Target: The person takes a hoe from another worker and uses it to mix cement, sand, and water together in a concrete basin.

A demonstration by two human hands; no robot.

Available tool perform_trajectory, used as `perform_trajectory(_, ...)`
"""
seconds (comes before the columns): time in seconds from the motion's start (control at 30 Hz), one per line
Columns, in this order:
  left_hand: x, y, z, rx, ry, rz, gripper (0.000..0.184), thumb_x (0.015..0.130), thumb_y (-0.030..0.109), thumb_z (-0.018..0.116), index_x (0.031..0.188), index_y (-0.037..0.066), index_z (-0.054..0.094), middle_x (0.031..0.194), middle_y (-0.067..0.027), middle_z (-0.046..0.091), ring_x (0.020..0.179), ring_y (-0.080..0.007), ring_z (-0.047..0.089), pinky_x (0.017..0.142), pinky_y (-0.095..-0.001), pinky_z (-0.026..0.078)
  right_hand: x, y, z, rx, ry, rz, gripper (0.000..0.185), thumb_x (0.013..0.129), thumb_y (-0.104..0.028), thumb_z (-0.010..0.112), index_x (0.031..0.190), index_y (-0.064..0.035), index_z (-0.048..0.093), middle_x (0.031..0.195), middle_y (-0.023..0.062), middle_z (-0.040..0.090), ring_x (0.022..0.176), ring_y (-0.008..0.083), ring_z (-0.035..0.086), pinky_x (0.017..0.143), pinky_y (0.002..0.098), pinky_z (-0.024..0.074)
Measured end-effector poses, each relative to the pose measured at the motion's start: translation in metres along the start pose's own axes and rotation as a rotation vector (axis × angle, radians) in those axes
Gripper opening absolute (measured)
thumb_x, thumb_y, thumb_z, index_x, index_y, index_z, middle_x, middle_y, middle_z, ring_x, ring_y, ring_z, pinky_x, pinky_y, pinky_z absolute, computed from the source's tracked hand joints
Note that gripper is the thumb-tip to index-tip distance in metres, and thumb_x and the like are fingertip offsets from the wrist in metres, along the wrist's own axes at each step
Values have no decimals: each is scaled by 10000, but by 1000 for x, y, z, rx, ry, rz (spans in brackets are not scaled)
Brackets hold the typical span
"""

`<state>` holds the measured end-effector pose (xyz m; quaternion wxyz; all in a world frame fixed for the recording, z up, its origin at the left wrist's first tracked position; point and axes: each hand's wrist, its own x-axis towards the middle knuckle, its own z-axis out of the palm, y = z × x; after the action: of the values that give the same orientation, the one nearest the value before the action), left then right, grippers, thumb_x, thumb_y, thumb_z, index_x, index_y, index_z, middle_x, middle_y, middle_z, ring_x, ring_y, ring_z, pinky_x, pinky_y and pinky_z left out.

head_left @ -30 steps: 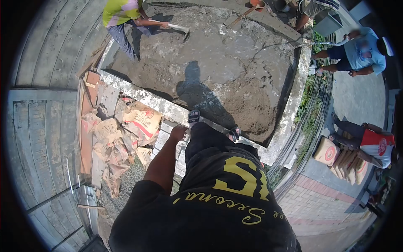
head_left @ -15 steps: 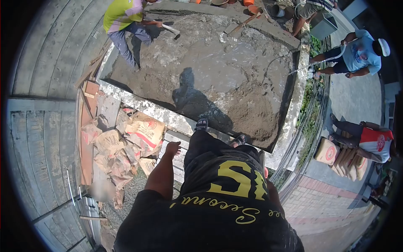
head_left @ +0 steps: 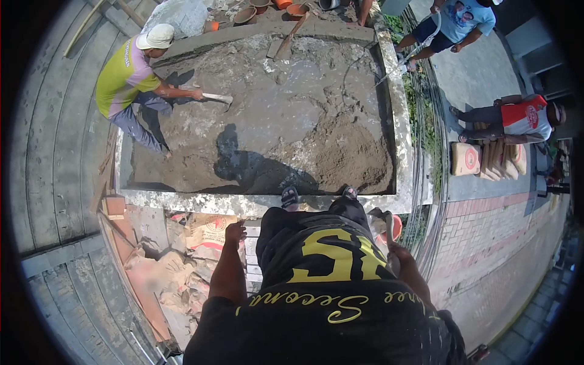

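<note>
My left hand hangs at my side in the air beside the paper cement sacks, its fingers loosely apart and nothing in them. On the other side, my right hand is closed round a pale tool handle; the tool's kind does not show. Both my sandals are on the low concrete wall. In front of them lies a walled bed of wet concrete mix, with a sandy mound near my right foot.
A co-worker in a yellow-green shirt works the mix with a hoe. Another person holds a hose at the right. A third stands by stacked cement bags. A shovel lies at the far edge, near buckets.
My view has turned and shifted, so the bed sits squarer before me. My right hand and the handle have come into sight. The co-worker bends lower with the hoe.
</note>
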<state>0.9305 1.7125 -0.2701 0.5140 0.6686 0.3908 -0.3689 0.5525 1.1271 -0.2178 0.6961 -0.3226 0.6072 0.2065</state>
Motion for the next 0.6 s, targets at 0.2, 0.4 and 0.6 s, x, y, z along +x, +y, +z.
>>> perform_trajectory(0.2, 35, 34, -20, 170, -57, -16, 301, 943, 305, 611, 1149, 87, 595, 961, -83, 652, 720, -224, 616, 685, -379, 524, -12, 56, 53, 131, 100, 24, 384, 941, -93, 527, 1311, -187, 485, 648, 91, 523, 480, 246, 538, 438, 423, 477)
perform_trajectory(0.4, 53, 79, -4, 331, -184, 42, 409, 930, 337, 626, 1247, 91, 552, 1099, -131, 645, 879, -269, 622, 800, -428, 502, -21, 117, 99, 34, 125, -30, 387, 921, -108, 550, 1302, -160, 499, 696, 97, 546, 521, 248, 558, 471, 412, 481)
perform_trajectory(0.6, 51, 118, 35, 423, -248, 141, 465, 909, 381, 659, 1227, 65, 536, 1073, -129, 636, 845, -257, 622, 755, -418, 514, -45, 153, 142, -389, 210, -81, 383, 903, -289, 559, 1206, -76, 659, 1119, 122, 679, 916, 251, 669, 849, 378, 521)
